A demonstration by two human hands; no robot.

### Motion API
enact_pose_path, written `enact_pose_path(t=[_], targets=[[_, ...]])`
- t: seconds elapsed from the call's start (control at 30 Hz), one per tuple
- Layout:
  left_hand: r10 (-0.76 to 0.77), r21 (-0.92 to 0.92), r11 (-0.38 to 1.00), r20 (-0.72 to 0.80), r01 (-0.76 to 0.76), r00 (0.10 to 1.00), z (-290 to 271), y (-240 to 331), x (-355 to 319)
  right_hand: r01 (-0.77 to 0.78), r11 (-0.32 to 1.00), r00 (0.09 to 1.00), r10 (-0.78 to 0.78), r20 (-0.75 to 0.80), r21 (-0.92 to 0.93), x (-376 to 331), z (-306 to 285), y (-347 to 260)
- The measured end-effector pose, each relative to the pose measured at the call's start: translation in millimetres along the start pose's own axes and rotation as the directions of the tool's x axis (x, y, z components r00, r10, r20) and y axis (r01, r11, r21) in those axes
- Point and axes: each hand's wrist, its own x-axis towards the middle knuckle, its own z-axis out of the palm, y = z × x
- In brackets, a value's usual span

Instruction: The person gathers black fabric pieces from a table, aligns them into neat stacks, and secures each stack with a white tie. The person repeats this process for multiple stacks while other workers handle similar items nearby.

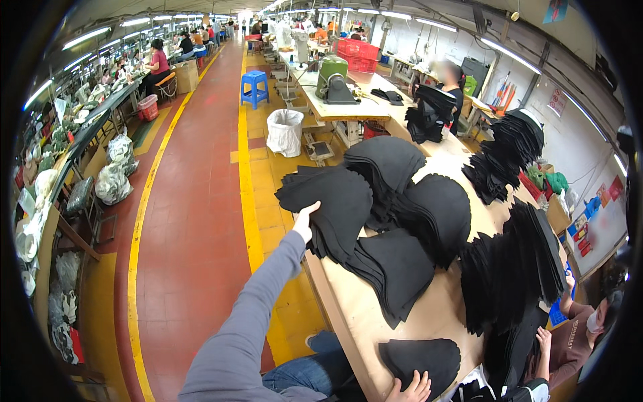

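Observation:
My left hand [305, 220] reaches forward on a grey-sleeved arm to the near-left stack of black scalloped foam pieces [335, 208] at the edge of the long wooden table [429, 315]. Its thumb lies on top of the stack's edge and its fingers are hidden under it. My right hand [413, 388] rests flat, fingers spread, on a single black piece [422, 358] at the table's near end. More black stacks [435, 211] fan out across the table between the two hands.
A seated person in a brown shirt [576, 342] works at the table's right side, one hand on a tall black stack [509, 275]. Another person stands at the far end [450, 84]. A red and yellow aisle [201, 201] runs left, with a white bin [284, 132] and blue stool [254, 87].

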Motion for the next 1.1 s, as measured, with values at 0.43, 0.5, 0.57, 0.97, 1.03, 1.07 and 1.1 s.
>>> enact_pose_path(t=[0.43,0.5,0.57,0.97,1.03,1.07,1.1], targets=[[0.122,-0.341,0.937,0.127,-0.072,0.984,5.9,-21.7,-183.4,-0.051,0.194,0.978,-0.188,0.088,0.98,126.7,-43.1,-132.5],[0.123,-0.317,0.947,0.192,-0.057,0.974,4.4,-45.6,-206.4,-0.106,0.065,0.984,-0.14,0.114,0.992,134.4,-31.7,-167.9],[0.136,-0.409,0.907,0.516,0.104,0.845,-17.8,-71.6,-222.0,-0.271,-0.007,0.957,-0.111,0.268,0.963,126.3,-16.7,-167.0],[0.029,-0.102,0.993,0.684,0.057,0.729,37.3,-111.3,-327.1,-0.207,-0.613,0.86,0.258,0.441,0.762,-9.2,86.0,-24.7],[-0.066,-0.017,0.994,0.71,0.11,0.701,-10.8,-131.0,-316.3,-0.087,-0.65,0.924,0.23,0.305,0.755,-6.8,78.5,-22.6],[-0.068,-0.032,0.991,0.71,0.129,0.7,-15.6,-134.7,-314.7,0.02,-0.598,0.967,0.215,0.137,0.801,8.4,48.0,-38.7],[-0.065,-0.054,0.987,0.723,0.15,0.688,-11.1,-139.3,-311.9,0.045,-0.501,0.963,0.251,0.095,0.864,9.0,47.6,-35.9]])
